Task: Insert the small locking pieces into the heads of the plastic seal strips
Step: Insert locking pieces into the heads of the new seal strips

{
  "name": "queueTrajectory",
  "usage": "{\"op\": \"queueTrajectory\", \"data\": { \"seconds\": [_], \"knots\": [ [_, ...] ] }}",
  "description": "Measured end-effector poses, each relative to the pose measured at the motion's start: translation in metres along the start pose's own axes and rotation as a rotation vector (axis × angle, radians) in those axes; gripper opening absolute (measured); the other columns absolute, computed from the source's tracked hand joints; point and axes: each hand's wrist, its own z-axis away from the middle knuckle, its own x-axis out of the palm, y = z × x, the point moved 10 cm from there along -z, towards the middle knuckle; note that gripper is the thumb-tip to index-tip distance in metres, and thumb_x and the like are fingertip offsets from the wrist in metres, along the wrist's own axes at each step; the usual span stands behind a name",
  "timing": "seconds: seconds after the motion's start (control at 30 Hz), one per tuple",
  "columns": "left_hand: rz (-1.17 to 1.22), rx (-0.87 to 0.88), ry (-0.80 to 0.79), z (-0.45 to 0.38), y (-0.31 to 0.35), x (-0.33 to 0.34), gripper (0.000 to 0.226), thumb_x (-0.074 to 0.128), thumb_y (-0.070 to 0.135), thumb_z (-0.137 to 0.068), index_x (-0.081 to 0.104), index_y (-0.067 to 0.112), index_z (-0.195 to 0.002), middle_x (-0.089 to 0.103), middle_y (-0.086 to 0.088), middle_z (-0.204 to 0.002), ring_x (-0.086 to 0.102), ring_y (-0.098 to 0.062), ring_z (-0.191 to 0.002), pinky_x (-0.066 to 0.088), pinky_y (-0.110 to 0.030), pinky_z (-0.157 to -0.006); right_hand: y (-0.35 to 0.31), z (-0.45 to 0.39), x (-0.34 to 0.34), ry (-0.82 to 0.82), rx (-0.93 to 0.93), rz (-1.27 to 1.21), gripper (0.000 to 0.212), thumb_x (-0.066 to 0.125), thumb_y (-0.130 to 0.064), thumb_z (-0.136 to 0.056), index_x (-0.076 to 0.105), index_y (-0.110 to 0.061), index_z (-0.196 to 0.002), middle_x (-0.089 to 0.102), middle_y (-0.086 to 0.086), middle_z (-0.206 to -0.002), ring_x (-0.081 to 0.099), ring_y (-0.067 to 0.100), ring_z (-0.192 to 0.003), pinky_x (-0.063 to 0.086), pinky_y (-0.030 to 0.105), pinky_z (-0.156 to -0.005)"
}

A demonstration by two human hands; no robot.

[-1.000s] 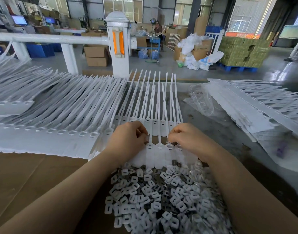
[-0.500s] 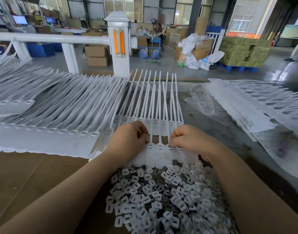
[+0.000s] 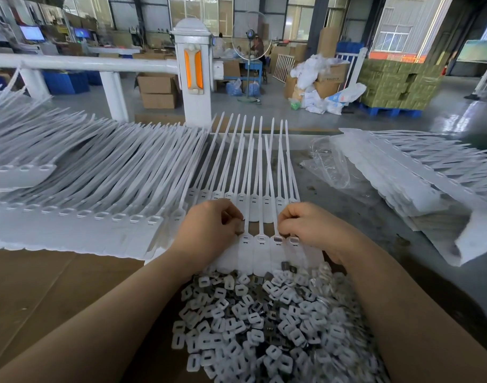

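Bare brown bench [image 3: 43, 294] lies open at the near left corner. A heap of locking pieces [image 3: 253, 322] crowds the near edge's middle; fanned seal strips [image 3: 93, 172] cover the left side, another stack [image 3: 419, 172] and a plastic bag [image 3: 330, 167] block the right

Probably factory floor: stacked cartons [image 3: 397, 81].

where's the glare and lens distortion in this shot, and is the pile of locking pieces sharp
Head view: daylight glare on the wet-looking floor at far right; wide-angle bending curves the white railing and fans the seal strips; the pile of locking pieces is sharp near the hands, smeared toward the bottom edge.
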Motion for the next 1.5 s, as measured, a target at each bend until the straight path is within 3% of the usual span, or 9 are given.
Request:
{"op": "queueTrajectory", "data": {
  "seconds": [0.13,0.27,0.43,0.53,0.8,0.97,1.1,1.3,1.5],
  "knots": [
    [0.193,-0.059,0.037,0.001,-0.003,-0.006,0.019,0.074,0.013,-0.083,0.071,0.031,-0.077,0.071,0.017,-0.068,0.064,0.007,-0.066,0.045,-0.003,-0.058,0.000,0.000,-0.006,0.074,-0.012,-0.064,0.009,0.056,-0.010,-0.093,0.065,-0.012,-0.092,0.063,-0.001,-0.078,0.051,-0.011,-0.042,0.035,0.007,-0.038],
    [0.389,-0.074,0.043,0.003,0.000,-0.007,0.013,0.076,0.013,-0.083,0.074,0.026,-0.080,0.074,0.012,-0.072,0.069,0.001,-0.069,0.050,-0.008,-0.064,-0.011,0.002,-0.011,0.137,-0.116,-0.077,0.009,0.064,-0.021,-0.092,0.068,-0.024,-0.085,0.065,-0.009,-0.070,0.058,-0.001,-0.058,0.043,0.013,-0.050],
    [0.535,-0.048,0.067,0.003,0.009,-0.011,0.010,0.078,0.011,-0.080,0.076,0.021,-0.083,0.076,0.009,-0.079,0.068,0.001,-0.069,0.049,-0.010,-0.064,-0.033,0.007,-0.007,0.127,-0.296,-0.104,0.005,0.071,-0.025,-0.089,0.073,-0.029,-0.087,0.065,-0.024,-0.066,0.057,-0.008,-0.058,0.042,0.007,-0.051],
    [0.590,-0.051,0.051,0.004,0.012,-0.010,0.008,0.076,0.009,-0.082,0.077,0.015,-0.086,0.076,0.003,-0.081,0.070,-0.006,-0.071,0.049,-0.012,-0.063,-0.041,0.010,-0.006,0.139,-0.360,-0.135,0.002,0.074,-0.024,-0.087,0.074,-0.026,-0.088,0.066,-0.021,-0.067,0.057,-0.007,-0.057,0.042,0.008,-0.051],
    [0.589,-0.092,0.013,0.006,0.009,-0.004,0.008,0.073,0.008,-0.085,0.074,0.013,-0.091,0.076,-0.006,-0.079,0.074,-0.021,-0.079,0.058,-0.031,-0.080,-0.050,0.013,-0.009,0.180,-0.422,-0.188,0.008,0.075,-0.021,-0.086,0.075,-0.028,-0.082,0.067,-0.020,-0.067,0.056,-0.006,-0.057,0.041,0.007,-0.052],
    [0.634,-0.156,0.012,0.008,0.005,0.001,0.009,0.073,0.010,-0.085,0.072,0.015,-0.093,0.076,-0.002,-0.076,0.074,-0.012,-0.075,0.057,-0.021,-0.071,-0.049,0.012,-0.007,0.168,-0.415,-0.156,0.009,0.073,-0.019,-0.087,0.075,-0.026,-0.083,0.070,-0.014,-0.071,0.057,-0.004,-0.060,0.044,0.010,-0.054],
    [0.713,-0.225,0.013,0.007,-0.001,0.003,0.012,0.074,0.009,-0.084,0.072,0.012,-0.096,0.076,-0.009,-0.077,0.074,-0.019,-0.076,0.058,-0.030,-0.079,-0.049,0.012,-0.008,0.193,-0.426,-0.125,0.007,0.075,-0.021,-0.085,0.074,-0.028,-0.085,0.070,-0.013,-0.076,0.057,-0.002,-0.067,0.045,0.010,-0.061],
    [0.769,-0.244,0.002,0.007,-0.002,0.005,0.015,0.073,0.006,-0.085,0.071,0.008,-0.099,0.076,-0.010,-0.080,0.074,-0.019,-0.076,0.058,-0.027,-0.077,-0.056,0.018,-0.014,0.289,-0.506,-0.034,0.010,0.079,-0.023,-0.081,0.074,-0.031,-0.083,0.070,-0.017,-0.076,0.062,-0.006,-0.078,0.035,0.002,-0.076],
    [0.743,-0.200,-0.004,0.008,0.003,0.005,0.011,0.072,0.007,-0.086,0.071,0.012,-0.095,0.076,-0.006,-0.079,0.074,-0.015,-0.077,0.058,-0.024,-0.077,-0.062,0.024,-0.019,0.356,-0.589,0.007,0.009,0.079,-0.018,-0.079,0.076,-0.026,-0.080,0.069,-0.019,-0.072,0.061,-0.008,-0.071,0.039,0.002,-0.069]
  ]
}}
